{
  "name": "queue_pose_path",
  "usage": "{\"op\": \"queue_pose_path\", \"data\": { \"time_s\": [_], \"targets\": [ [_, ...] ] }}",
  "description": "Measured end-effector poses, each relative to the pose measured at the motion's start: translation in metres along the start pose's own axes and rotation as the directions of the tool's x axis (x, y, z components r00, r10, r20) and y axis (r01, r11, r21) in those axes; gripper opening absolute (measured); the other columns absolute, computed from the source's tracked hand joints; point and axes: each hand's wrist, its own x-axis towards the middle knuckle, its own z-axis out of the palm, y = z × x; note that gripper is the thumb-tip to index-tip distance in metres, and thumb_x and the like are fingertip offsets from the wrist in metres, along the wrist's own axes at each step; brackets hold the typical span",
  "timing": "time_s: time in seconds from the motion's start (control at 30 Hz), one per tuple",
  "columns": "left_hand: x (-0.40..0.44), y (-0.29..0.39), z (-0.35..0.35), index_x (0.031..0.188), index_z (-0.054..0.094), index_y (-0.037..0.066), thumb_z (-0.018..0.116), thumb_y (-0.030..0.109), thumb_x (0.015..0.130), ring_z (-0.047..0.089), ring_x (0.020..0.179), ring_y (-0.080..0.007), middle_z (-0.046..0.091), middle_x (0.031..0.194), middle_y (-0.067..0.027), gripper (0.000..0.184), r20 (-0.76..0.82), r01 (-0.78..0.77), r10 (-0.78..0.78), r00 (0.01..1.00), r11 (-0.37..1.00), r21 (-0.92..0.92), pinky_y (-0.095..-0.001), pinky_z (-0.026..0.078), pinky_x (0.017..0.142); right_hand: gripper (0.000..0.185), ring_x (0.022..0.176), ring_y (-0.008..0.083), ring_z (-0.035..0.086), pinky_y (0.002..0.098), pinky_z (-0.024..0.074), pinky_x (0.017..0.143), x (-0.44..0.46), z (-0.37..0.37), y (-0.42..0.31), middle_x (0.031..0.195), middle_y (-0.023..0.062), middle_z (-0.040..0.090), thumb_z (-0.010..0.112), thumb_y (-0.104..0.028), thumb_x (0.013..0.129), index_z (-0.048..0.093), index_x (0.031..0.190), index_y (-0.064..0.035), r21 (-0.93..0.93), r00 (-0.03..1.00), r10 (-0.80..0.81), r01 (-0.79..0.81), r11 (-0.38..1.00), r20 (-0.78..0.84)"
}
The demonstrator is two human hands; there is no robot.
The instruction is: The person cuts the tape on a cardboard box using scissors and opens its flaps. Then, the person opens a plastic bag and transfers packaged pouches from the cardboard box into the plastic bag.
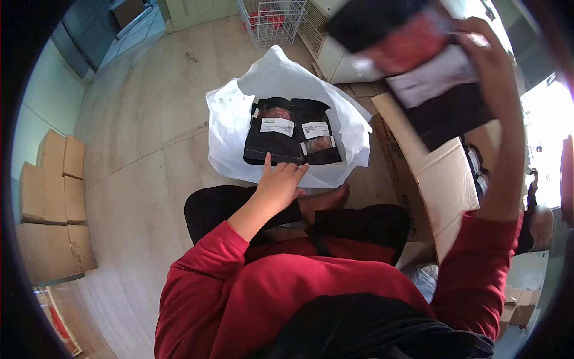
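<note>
In front of my folded legs a white plastic bag (pixel 230 134) stands wide open. Inside it lie black pouches (pixel 272 140), side by side, with white labels and clear windows that show something reddish. My left hand (pixel 280 184) rests at the bag's near rim, fingers spread, fingertips at the lower edge of the left pouch. Up at the right, my right hand (pixel 484 66) grips black food pouches (pixel 412 48), blurred by motion, with a red window and a white label showing. Whether it holds one pouch or two, I cannot tell.
An open cardboard box (pixel 445 188) at my right holds more black pouches (pixel 476 170). Brown cartons (pixel 51 197) are stacked along the left wall. A white wire basket (pixel 272 24) stands at the back, beside a pale appliance (pixel 353 63). Another person (pixel 535 230) is partly visible far right.
</note>
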Motion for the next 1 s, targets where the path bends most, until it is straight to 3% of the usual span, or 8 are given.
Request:
{"op": "queue_pose_path", "data": {
  "time_s": [0.17, 0.27, 0.43, 0.53, 0.7, 0.83, 0.9, 1.0],
  "targets": [
    [0.000, -0.002, 0.017, 0.111, 0.047, 0.012, 0.056, 0.019, 0.072, 0.050, 0.097, -0.0256, 0.052, 0.104, -0.0100, 0.040, 0.055, -0.085, 0.083, 0.995, 0.996, 0.019, -0.0473, 0.033, 0.087, 0.020, 0.075, 0.0311, 0.056, 0.0359, 0.0417, 0.068, -0.019, 0.138, -0.065, 0.079, 0.0193, 0.057, 0.049, -0.022, 0.081, 0.055, 0.087, -0.0041, 0.066, 0.945, 0.078, -0.104, 0.992, 0.318],
    [-0.006, 0.001, 0.023, 0.099, 0.055, 0.013, 0.052, 0.008, 0.070, 0.054, 0.083, -0.0269, 0.053, 0.085, -0.0088, 0.030, -0.406, -0.210, 0.096, 0.909, 0.947, -0.245, -0.0364, 0.044, 0.072, 0.018, 0.081, 0.0339, 0.057, 0.0406, 0.0444, 0.072, -0.036, 0.220, -0.056, 0.082, 0.0176, 0.059, 0.046, -0.016, 0.075, 0.057, 0.086, -0.0080, -0.037, 0.886, 0.167, -0.168, 0.985, 0.432],
    [-0.028, -0.004, 0.002, 0.088, 0.060, 0.011, 0.054, 0.008, 0.062, 0.055, 0.082, -0.0241, 0.052, 0.083, -0.0085, 0.027, -0.143, -0.241, 0.215, 0.966, 0.951, -0.192, -0.0339, 0.045, 0.066, 0.033, 0.094, 0.0344, 0.053, 0.0393, 0.0417, 0.080, -0.051, 0.284, -0.005, 0.102, 0.0203, 0.054, 0.048, -0.017, 0.076, 0.052, 0.104, 0.0002, -0.280, 0.662, 0.403, -0.290, 0.915, 0.632],
    [-0.019, -0.002, 0.000, 0.090, 0.059, 0.008, 0.054, 0.008, 0.065, 0.054, 0.082, -0.0241, 0.051, 0.081, -0.0086, 0.025, -0.147, -0.211, 0.182, 0.972, 0.953, -0.217, -0.0349, 0.045, 0.066, 0.025, 0.082, 0.0394, 0.055, 0.0415, 0.0427, 0.071, -0.090, 0.363, 0.080, 0.086, 0.0261, 0.057, 0.047, -0.011, 0.073, 0.057, 0.087, 0.0069, -0.190, 0.737, 0.623, -0.594, 0.782, 0.260],
    [0.014, -0.028, 0.016, 0.104, 0.052, 0.004, 0.050, 0.025, 0.080, 0.050, 0.094, -0.0317, 0.050, 0.104, -0.0153, 0.032, 0.085, 0.144, -0.118, 0.989, 0.865, -0.481, -0.0383, 0.040, 0.080, 0.024, 0.086, 0.0386, 0.054, 0.0412, 0.0416, 0.074, -0.152, 0.402, 0.142, 0.090, 0.0266, 0.055, 0.047, -0.009, 0.073, 0.056, 0.088, 0.0076, -0.135, 0.596, 0.732, -0.738, 0.662, 0.332],
    [0.032, -0.090, 0.022, 0.105, 0.048, 0.001, 0.053, 0.036, 0.077, 0.050, 0.094, -0.0348, 0.051, 0.105, -0.0202, 0.045, -0.021, 0.505, -0.505, 0.863, 0.860, 0.067, -0.0416, 0.041, 0.078, 0.030, 0.097, 0.0368, 0.048, 0.0406, 0.0375, 0.083, -0.136, 0.359, 0.121, 0.104, 0.0240, 0.049, 0.045, -0.009, 0.075, 0.051, 0.102, 0.0030, -0.224, 0.465, 0.606, -0.643, 0.732, 0.645],
    [0.030, -0.098, -0.024, 0.107, 0.047, 0.001, 0.058, 0.034, 0.074, 0.046, 0.100, -0.0371, 0.047, 0.110, -0.0223, 0.049, 0.187, 0.704, -0.680, 0.709, 0.667, -0.245, -0.0449, 0.040, 0.078, 0.034, 0.103, 0.0359, 0.045, 0.0402, 0.0354, 0.087, -0.109, 0.337, 0.105, 0.110, 0.0227, 0.047, 0.044, -0.009, 0.076, 0.048, 0.109, 0.0008, -0.254, 0.429, 0.552, -0.575, 0.777, 0.715],
    [0.035, -0.086, -0.039, 0.105, 0.049, -0.001, 0.062, 0.030, 0.070, 0.044, 0.103, -0.0389, 0.047, 0.111, -0.0225, 0.048, 0.074, 0.614, -0.617, 0.783, 0.751, -0.242, -0.0455, 0.040, 0.079, 0.038, 0.108, 0.0351, 0.041, 0.0389, 0.0359, 0.088, -0.103, 0.319, 0.073, 0.120, 0.0195, 0.039, 0.041, -0.006, 0.078, 0.043, 0.115, -0.0027, -0.310, 0.628, 0.609, -0.527, 0.791, 0.484]
  ]
}}
